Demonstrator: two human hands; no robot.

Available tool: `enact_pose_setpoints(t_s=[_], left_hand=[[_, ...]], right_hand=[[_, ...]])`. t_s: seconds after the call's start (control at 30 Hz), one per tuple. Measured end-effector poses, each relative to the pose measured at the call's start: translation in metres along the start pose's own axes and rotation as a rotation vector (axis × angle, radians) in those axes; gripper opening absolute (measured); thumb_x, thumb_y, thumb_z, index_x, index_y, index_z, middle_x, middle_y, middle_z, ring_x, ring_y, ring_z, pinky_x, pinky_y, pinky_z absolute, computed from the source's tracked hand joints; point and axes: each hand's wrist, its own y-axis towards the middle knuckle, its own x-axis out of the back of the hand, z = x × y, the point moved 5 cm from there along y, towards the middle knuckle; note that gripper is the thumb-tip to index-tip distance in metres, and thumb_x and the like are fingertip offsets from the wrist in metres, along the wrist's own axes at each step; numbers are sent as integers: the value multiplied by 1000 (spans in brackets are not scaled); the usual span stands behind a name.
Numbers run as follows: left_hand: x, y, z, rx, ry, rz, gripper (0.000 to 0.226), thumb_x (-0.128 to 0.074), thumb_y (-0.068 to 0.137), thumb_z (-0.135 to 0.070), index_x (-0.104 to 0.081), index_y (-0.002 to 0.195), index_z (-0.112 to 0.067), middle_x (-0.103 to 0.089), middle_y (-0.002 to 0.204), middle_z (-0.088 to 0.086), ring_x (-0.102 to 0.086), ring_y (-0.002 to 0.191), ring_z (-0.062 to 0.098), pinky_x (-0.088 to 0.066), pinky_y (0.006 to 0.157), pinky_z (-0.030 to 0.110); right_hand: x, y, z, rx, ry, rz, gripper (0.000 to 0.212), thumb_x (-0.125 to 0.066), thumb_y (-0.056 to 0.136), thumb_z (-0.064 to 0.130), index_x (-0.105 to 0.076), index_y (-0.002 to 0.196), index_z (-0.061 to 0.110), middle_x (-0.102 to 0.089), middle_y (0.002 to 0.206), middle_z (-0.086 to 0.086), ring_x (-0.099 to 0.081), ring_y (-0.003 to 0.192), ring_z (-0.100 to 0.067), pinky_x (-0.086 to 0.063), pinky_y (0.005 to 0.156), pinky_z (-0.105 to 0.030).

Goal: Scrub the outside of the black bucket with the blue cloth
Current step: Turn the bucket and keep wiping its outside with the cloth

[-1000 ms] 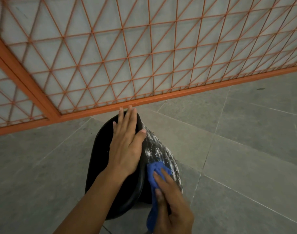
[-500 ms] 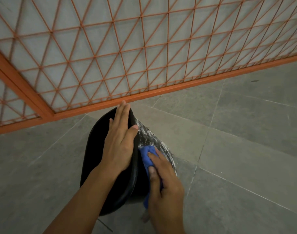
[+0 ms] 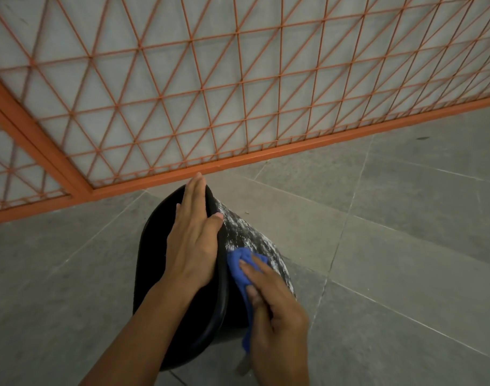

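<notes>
1. The black bucket (image 3: pixel 179 288) lies tipped on the grey tiled floor (image 3: pixel 405 246), near the person and just short of the orange grille (image 3: pixel 238 93); its long axis appears to run left to right, with the mouth turned left and the white-streaked outer wall facing right.
2. The left hand (image 3: pixel 193 240) lies flat with straight fingers over the rim, steadying the bucket from the mouth side.
3. The right hand (image 3: pixel 274 307) presses the blue cloth (image 3: pixel 239 267) against the outer wall just right of the rim, its thumb and fingers bunching the cloth.
4. The soiled band stretches up and away from the cloth, so the right hand is the nearer one and the stroke likely runs far-right.
</notes>
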Motion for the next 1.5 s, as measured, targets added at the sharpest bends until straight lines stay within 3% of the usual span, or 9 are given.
enact_pose_setpoints(t_s=[0.17,0.33,0.63,0.73,0.9,1.1,1.27,1.4,1.5], left_hand=[[-2,-2,-6,-32,-5,18,71,-31,80,-33,-12,149,-33,-4,147,-30,-2,131,-22,-6,121,39],[0,0,-4,-17,-10,-12,71,-32,80,-33,-15,149,-32,-7,147,-29,-6,138,-12,-8,121,40],[6,0,2,-9,-32,-55,69,-33,80,-32,-21,148,-30,-14,146,-28,-11,136,-12,-10,121,41],[6,-2,2,-33,-60,-43,68,-34,80,-31,-22,147,-31,-15,146,-29,-12,136,-14,-9,121,41],[7,4,4,-22,-34,-59,69,-34,80,-29,-23,148,-25,-16,146,-24,-14,137,-6,-11,120,41],[6,2,5,-46,-61,-53,68,-34,80,-29,-24,147,-25,-17,147,-23,-14,139,-6,-11,120,43],[3,1,0,-59,-78,-57,69,-36,79,-28,-27,147,-23,-21,156,-11,-15,142,-2,-11,120,43],[5,5,8,-60,-84,-54,69,-36,79,-28,-27,147,-23,-21,153,-16,-16,143,0,-12,121,37],[7,7,10,-27,-115,-104,69,-38,78,-26,-30,146,-20,-25,156,-7,-19,143,3,-15,116,25]], right_hand=[[0,-16,15,48,-45,-87,50,-56,72,-4,-67,107,31,-65,117,5,-57,112,-5,-40,90,-6],[4,-5,-4,-38,-97,-33,40,-54,77,0,-64,112,16,-60,121,4,-52,116,-3,-35,98,-8],[2,-16,-4,-11,-118,-94,41,-56,74,-3,-63,110,15,-61,120,-2,-51,117,-1,-36,94,-6],[-4,-32,11,60,-174,-116,40,-59,75,8,-63,112,23,-61,121,1,-49,117,3,-35,92,-3],[5,-19,-20,-63,-169,-124,44,-60,75,-17,-63,110,10,-58,122,-2,-55,116,-11,-35,96,-6],[1,-29,-24,-49,-150,-120,39,-57,77,-1,-59,115,11,-58,124,-1,-49,119,-5,-34,97,-5],[14,-21,-47,-221,-161,-187,35,-55,80,-13,-63,109,3,-61,118,-13,-56,115,-27,-33,99,-6],[-1,-31,-26,-85,-110,-158,43,-53,79,0,-60,116,20,-60,121,5,-52,118,-4,-35,99,-9],[6,-14,-46,-177,-112,-152,33,-54,83,-5,-64,110,12,-60,116,5,-55,114,-9,-35,98,-8]])
